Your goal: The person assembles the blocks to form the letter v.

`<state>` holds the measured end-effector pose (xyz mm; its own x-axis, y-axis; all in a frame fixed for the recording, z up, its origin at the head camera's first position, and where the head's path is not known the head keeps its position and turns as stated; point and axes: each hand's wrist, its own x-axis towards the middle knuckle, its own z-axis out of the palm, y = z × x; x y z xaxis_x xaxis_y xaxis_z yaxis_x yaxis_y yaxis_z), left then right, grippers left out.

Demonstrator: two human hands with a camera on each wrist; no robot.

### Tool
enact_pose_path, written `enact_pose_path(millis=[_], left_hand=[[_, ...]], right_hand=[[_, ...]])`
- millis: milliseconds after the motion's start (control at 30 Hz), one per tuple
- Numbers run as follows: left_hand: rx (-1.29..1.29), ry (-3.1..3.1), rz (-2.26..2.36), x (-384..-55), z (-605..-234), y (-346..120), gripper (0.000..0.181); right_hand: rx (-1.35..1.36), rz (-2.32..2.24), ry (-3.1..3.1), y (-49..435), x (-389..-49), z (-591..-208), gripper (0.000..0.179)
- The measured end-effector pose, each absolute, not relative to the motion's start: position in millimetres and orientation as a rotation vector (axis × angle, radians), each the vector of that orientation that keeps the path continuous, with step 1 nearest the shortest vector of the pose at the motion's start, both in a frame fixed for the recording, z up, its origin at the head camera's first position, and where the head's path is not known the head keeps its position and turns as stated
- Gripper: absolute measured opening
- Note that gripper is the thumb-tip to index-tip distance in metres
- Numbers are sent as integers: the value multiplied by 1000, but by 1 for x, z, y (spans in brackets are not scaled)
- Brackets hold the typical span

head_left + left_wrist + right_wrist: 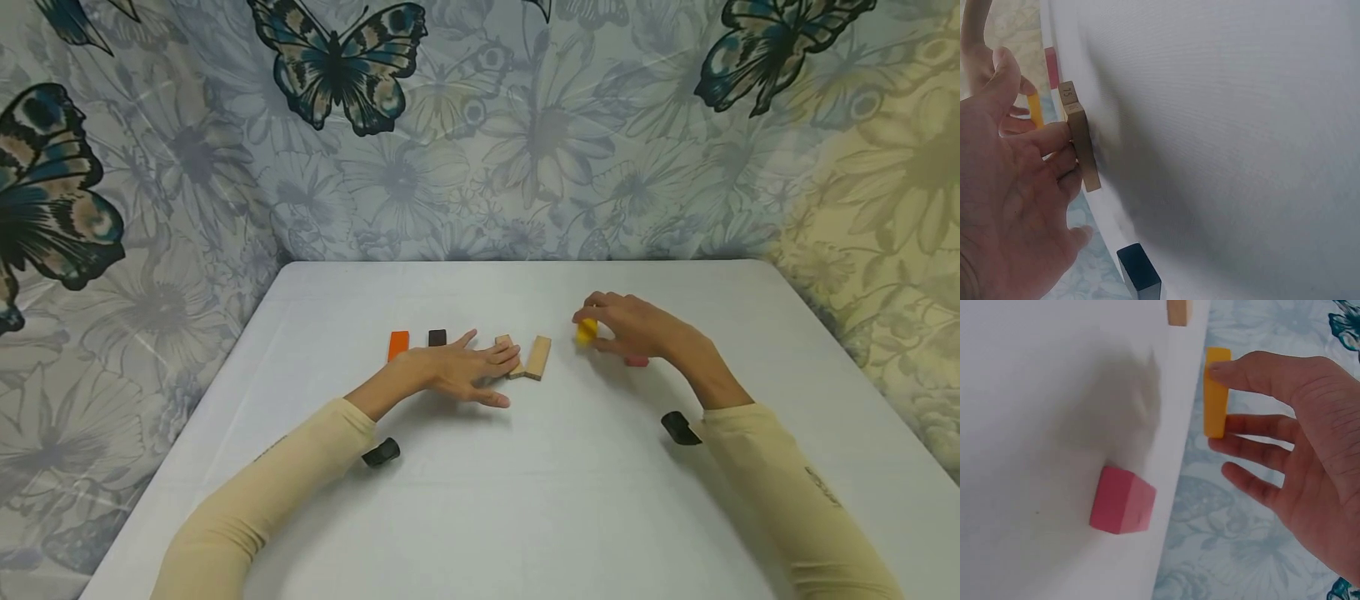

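Note:
My right hand (pixel 637 325) pinches a yellow block (pixel 1216 394) between thumb and fingers, held above the table. Below that hand, a pink block (pixel 1119 500) lies on the white surface, mostly hidden by the hand in the head view. My left hand (pixel 461 371) is spread low over the table, its fingertips (pixel 1063 134) at a plain wooden block (pixel 1085 147). A second wooden block (pixel 537 358) lies just right of it, and printed digits show on the ends in the left wrist view. Left of the left hand are an orange block (pixel 398 345) and a black block (pixel 437 337).
A white table (pixel 525 500) with rounded far corners spreads under both arms. Butterfly-and-flower cloth (pixel 525 167) hangs behind it and at the sides. Dark devices (pixel 381 452) sit at the wrists, below the cream sleeves (pixel 277 475).

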<state>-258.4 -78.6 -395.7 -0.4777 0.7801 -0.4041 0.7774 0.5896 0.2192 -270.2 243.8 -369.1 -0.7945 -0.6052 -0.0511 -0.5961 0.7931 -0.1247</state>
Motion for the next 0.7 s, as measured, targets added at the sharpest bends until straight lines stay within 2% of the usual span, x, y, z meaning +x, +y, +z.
enact_pose_path(millis=[700], left_hand=[[1244,2353,4,-260,-397,-79,90]], right_hand=[[-1015,-227,2872,217,-297,-366,40]])
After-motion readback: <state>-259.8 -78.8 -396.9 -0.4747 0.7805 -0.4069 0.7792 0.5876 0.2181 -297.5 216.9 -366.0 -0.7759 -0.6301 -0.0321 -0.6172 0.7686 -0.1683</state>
